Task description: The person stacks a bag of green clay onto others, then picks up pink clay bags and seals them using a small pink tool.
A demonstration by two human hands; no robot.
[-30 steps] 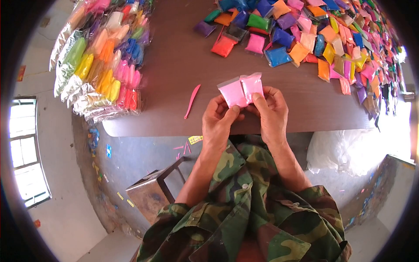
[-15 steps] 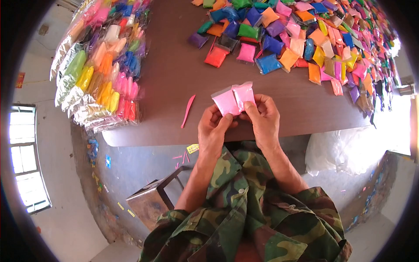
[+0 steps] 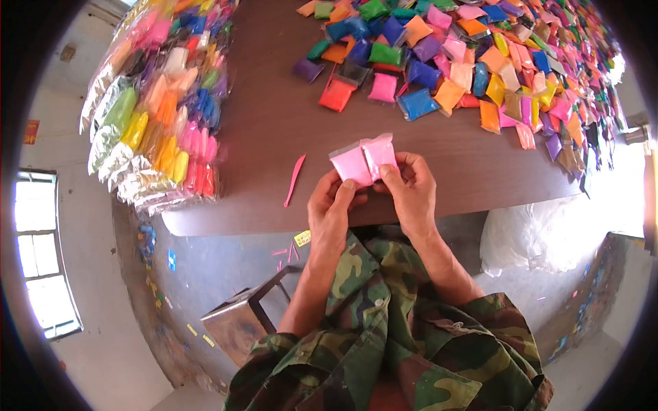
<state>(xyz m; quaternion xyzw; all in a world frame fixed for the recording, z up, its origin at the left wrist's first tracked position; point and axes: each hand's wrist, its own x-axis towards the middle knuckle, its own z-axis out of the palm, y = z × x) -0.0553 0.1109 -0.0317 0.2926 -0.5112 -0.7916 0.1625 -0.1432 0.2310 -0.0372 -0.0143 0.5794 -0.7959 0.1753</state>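
Two small pink packets are held side by side over the front part of the brown table. My left hand pinches the lower edge of the left pink packet, thumb on top. Between the thumb and fingers of my right hand is the right pink packet, which looks a little paler. The inner edges of the packets touch or overlap. To the left of my hands a pink plastic knife lies on the table.
Many coloured packets are spread over the back right of the brown table. Bundles of bagged coloured pieces stand at its left. On the floor are a metal stool and a white plastic bag.
The view has shifted slightly. Both hands, still holding the pink packets, appear a little further left; the grip looks nearly the same.
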